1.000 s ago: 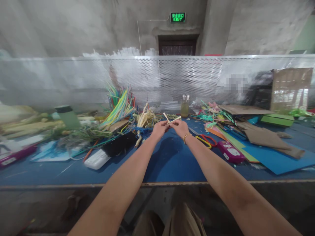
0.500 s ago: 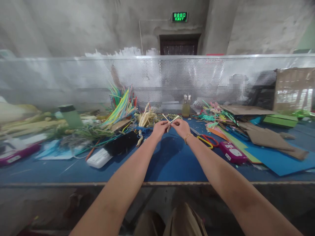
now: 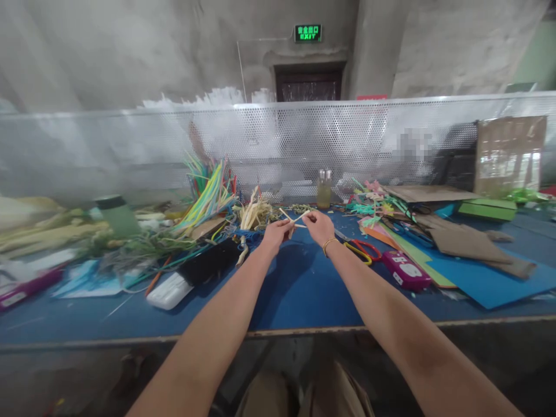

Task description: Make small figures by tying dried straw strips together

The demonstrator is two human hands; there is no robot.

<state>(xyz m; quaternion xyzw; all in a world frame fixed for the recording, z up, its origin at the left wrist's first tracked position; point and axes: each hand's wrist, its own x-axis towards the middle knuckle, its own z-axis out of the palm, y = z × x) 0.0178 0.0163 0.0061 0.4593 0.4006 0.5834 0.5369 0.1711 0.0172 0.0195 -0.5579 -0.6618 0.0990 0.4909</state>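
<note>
Both my hands meet above the far middle of a blue table (image 3: 299, 289). My left hand (image 3: 275, 233) and my right hand (image 3: 319, 226) each pinch a pale straw strip (image 3: 292, 219); its two thin ends cross between the fingertips. A gold bracelet sits on my right wrist. A heap of similar pale strips (image 3: 254, 214) lies just beyond my left hand.
Coloured strips (image 3: 208, 194), a green bottle (image 3: 117, 215), a black case (image 3: 208, 260) and a white box (image 3: 170, 289) lie left. Red and yellow scissors (image 3: 360, 250), a pink tool (image 3: 406, 271), cardboard (image 3: 469, 244) and coloured paper lie right. A small jar (image 3: 324, 190) stands by the perforated metal screen (image 3: 130, 145).
My hands have stayed together on the strip, shifting slightly; the crossed ends have changed angle between my fingers. The view has tilted a little.
</note>
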